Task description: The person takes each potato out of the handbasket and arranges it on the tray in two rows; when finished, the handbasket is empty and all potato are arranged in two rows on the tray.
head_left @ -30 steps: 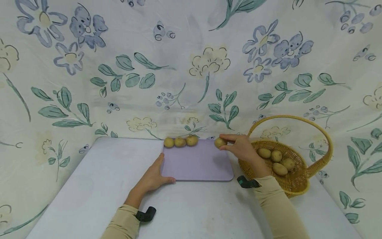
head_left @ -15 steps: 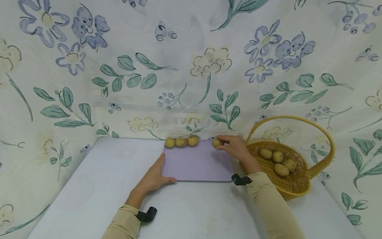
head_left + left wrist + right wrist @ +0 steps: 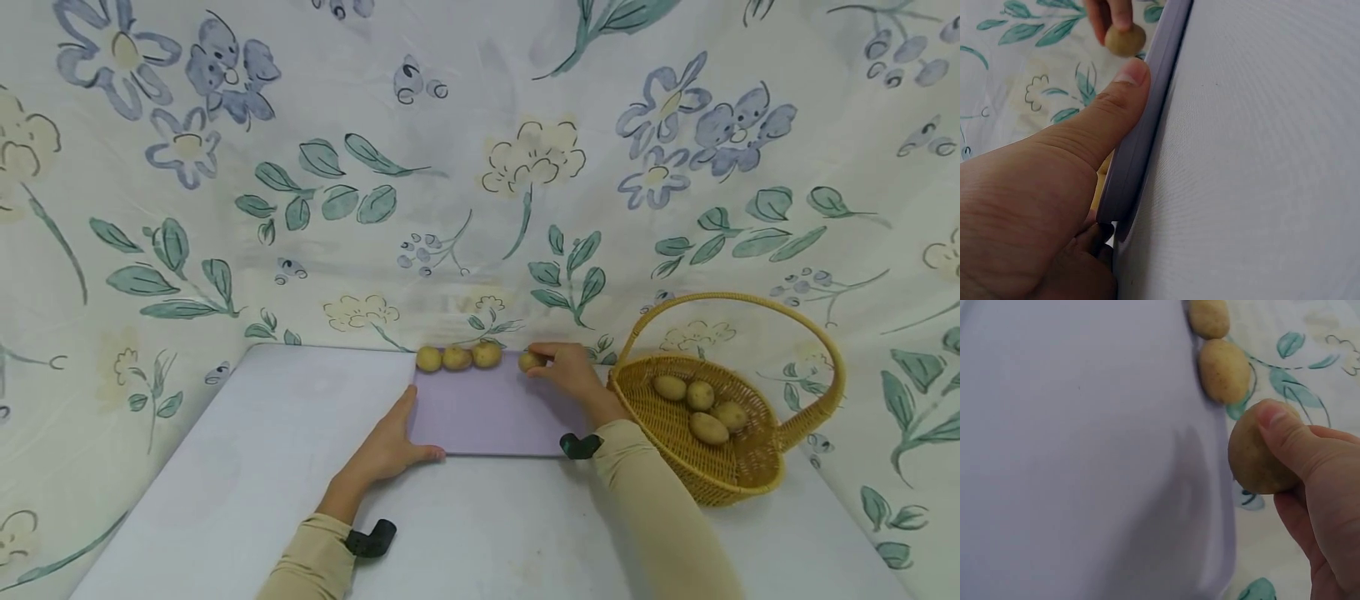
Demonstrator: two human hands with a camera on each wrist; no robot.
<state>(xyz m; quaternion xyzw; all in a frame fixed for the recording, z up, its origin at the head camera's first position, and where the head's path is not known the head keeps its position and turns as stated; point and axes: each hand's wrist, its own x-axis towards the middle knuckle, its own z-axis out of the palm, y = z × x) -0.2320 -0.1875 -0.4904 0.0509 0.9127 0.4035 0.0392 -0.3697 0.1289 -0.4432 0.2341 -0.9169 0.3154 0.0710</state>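
In the head view a lilac tray (image 3: 480,417) lies on the white table, with three potatoes (image 3: 457,358) in a row along its back edge. My left hand (image 3: 386,442) grips the tray's front left corner; its thumb (image 3: 1110,106) lies along the front rim in the left wrist view. Between thumb and fingers my right hand (image 3: 570,371) pinches another potato (image 3: 1257,450), held over the tray's back edge just right of the row. The right wrist view shows a gap between this potato and the nearest one in the row (image 3: 1224,372).
A yellow wicker basket (image 3: 690,475) with a tall handle stands to the right of the tray, holding several potatoes (image 3: 708,428). A floral cloth (image 3: 450,167) hangs right behind the table (image 3: 285,433).
My right hand has moved left along the tray's back edge with the potato, closer to the row. The left hand stays at the tray's corner.
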